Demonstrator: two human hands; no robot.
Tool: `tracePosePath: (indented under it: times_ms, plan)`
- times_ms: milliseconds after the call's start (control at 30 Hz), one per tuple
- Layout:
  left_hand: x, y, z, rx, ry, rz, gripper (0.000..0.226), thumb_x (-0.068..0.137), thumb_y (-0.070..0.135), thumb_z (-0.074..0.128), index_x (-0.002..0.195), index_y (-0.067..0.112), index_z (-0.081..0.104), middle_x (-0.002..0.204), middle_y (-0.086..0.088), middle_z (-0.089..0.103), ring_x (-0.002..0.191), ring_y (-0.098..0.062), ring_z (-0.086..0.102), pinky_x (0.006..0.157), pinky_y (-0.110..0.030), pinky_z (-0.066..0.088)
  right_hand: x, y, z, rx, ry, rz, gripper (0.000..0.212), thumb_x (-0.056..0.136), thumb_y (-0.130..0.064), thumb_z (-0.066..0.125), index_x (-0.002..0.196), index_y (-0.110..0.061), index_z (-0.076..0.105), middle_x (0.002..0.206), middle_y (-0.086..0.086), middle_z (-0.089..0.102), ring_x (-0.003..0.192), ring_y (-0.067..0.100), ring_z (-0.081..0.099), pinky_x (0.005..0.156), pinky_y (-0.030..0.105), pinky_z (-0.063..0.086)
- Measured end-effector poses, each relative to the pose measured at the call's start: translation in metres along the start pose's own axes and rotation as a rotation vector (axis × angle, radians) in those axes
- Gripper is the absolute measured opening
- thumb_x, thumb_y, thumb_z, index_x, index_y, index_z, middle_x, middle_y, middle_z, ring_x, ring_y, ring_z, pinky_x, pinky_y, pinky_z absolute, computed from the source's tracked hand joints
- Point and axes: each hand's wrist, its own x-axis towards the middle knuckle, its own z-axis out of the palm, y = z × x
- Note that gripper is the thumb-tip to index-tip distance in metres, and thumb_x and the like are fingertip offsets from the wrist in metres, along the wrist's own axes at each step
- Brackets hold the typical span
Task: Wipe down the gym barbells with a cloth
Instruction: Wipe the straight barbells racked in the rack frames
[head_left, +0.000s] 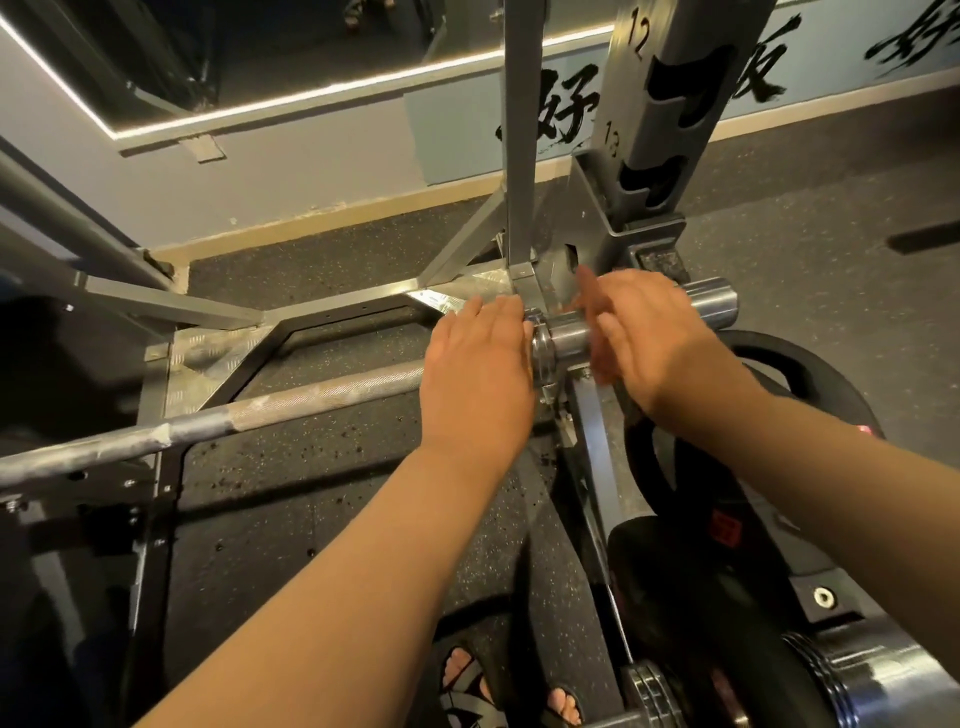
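1. The barbell (322, 392) runs its knurled shaft from the left edge up toward the centre, above the speckled rubber floor (322, 519).
2. The left hand (475, 364) lies palm down over the shaft, just beside the collar (540, 343). Its fingers are straight and together, gripping nothing.
3. The right hand (654, 332) sits over the barbell's sleeve (711, 301), just right of the collar. It is blurred, so I cannot tell whether its fingers curl round the sleeve.
4. A numbered rack upright (670, 104) rises behind the hands, and a black weight plate (769, 364) lies below the right wrist.
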Motion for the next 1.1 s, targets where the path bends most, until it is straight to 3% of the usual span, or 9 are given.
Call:
tracePosePath:
  times_ms: [100, 167, 200, 267, 367, 600, 800, 967, 1100]
  plan:
    - [-0.006, -0.012, -0.004, 0.038, -0.014, -0.052, 0.039, 0.111, 0.021, 0.032, 0.145, 0.017, 0.050, 0.152, -0.001, 0.051, 0.150, -0.024, 0.031, 0.125, -0.044, 0.021, 0.036, -0.019, -0.006, -0.013, -0.131, 0.272, 0.027, 0.111, -0.024, 0.032, 0.123, -0.012, 0.053, 0.123, 0.010, 0.054, 0.112, 0.026, 0.050, 0.091, 0.031, 0.038]
    - [-0.010, -0.019, -0.007, 0.033, 0.001, -0.091, 0.040, 0.112, 0.023, 0.031, 0.148, 0.016, 0.048, 0.154, -0.002, 0.048, 0.152, -0.023, 0.028, 0.126, -0.042, 0.018, 0.047, -0.034, -0.012, -0.023, -0.119, 0.155, 0.028, 0.112, -0.026, 0.029, 0.126, -0.014, 0.051, 0.121, 0.007, 0.054, 0.097, 0.017, 0.054, 0.074, 0.024, 0.041]
    - [-0.011, -0.022, -0.010, 0.021, 0.013, -0.110, 0.041, 0.113, 0.025, 0.031, 0.148, 0.015, 0.048, 0.154, -0.002, 0.048, 0.151, -0.024, 0.029, 0.126, -0.042, 0.018, 0.047, -0.046, -0.013, -0.036, -0.099, 0.084, 0.029, 0.112, -0.025, 0.031, 0.128, -0.013, 0.051, 0.121, 0.007, 0.054, 0.095, 0.016, 0.056, 0.072, 0.023, 0.045]
    - [-0.015, -0.026, -0.014, -0.013, 0.049, -0.126, 0.041, 0.111, 0.025, 0.033, 0.145, 0.013, 0.052, 0.148, -0.005, 0.054, 0.146, -0.025, 0.038, 0.123, -0.041, 0.025, 0.037, -0.065, 0.002, 0.017, -0.099, 0.032, 0.027, 0.108, -0.018, 0.042, 0.129, -0.009, 0.056, 0.126, 0.009, 0.056, 0.113, 0.025, 0.057, 0.092, 0.039, 0.051]
    - [-0.020, -0.027, -0.017, -0.132, 0.128, -0.146, 0.037, 0.108, 0.025, 0.034, 0.131, 0.013, 0.060, 0.123, -0.004, 0.066, 0.118, -0.026, 0.059, 0.103, -0.041, 0.044, 0.020, -0.073, 0.040, -0.066, -0.168, -0.112, 0.036, 0.102, -0.017, 0.055, 0.138, -0.014, 0.056, 0.147, 0.003, 0.051, 0.149, 0.025, 0.030, 0.125, 0.048, 0.021]
    - [-0.023, -0.025, -0.019, -0.396, 0.305, -0.241, 0.032, 0.107, 0.021, 0.041, 0.132, 0.013, 0.058, 0.121, -0.001, 0.063, 0.110, -0.016, 0.057, 0.099, -0.040, 0.046, 0.040, -0.099, 0.028, 0.255, -0.177, -0.073, 0.042, 0.109, -0.020, 0.032, 0.149, -0.015, 0.042, 0.150, 0.003, 0.048, 0.146, 0.014, 0.033, 0.123, 0.025, -0.012]
    - [-0.004, -0.012, 0.006, -0.106, 0.106, -0.029, 0.033, 0.106, 0.026, 0.036, 0.122, 0.015, 0.063, 0.118, -0.005, 0.060, 0.109, -0.024, 0.055, 0.101, -0.042, 0.042, 0.029, -0.041, 0.018, 0.051, -0.112, 0.066, 0.048, 0.110, -0.031, 0.022, 0.149, -0.017, 0.046, 0.149, 0.004, 0.054, 0.143, 0.018, 0.041, 0.126, 0.036, 0.009]
    - [-0.023, -0.016, 0.017, 0.047, 0.148, 0.050, 0.044, 0.107, 0.030, 0.036, 0.142, 0.006, 0.050, 0.143, -0.013, 0.049, 0.137, -0.031, 0.042, 0.123, -0.046, 0.019, 0.028, -0.037, 0.035, 0.030, 0.019, -0.005, 0.057, 0.103, -0.040, 0.018, 0.138, -0.019, 0.058, 0.131, 0.000, 0.066, 0.128, 0.018, 0.056, 0.121, 0.040, 0.023]
    - [-0.030, -0.015, 0.020, 0.097, 0.117, 0.029, 0.047, 0.108, 0.030, 0.032, 0.146, 0.007, 0.047, 0.151, -0.013, 0.044, 0.149, -0.033, 0.030, 0.127, -0.049, 0.009, 0.019, -0.027, 0.048, -0.068, 0.290, -0.230, 0.043, 0.110, -0.023, 0.032, 0.130, -0.007, 0.066, 0.124, 0.005, 0.070, 0.115, 0.024, 0.065, 0.111, 0.043, 0.039]
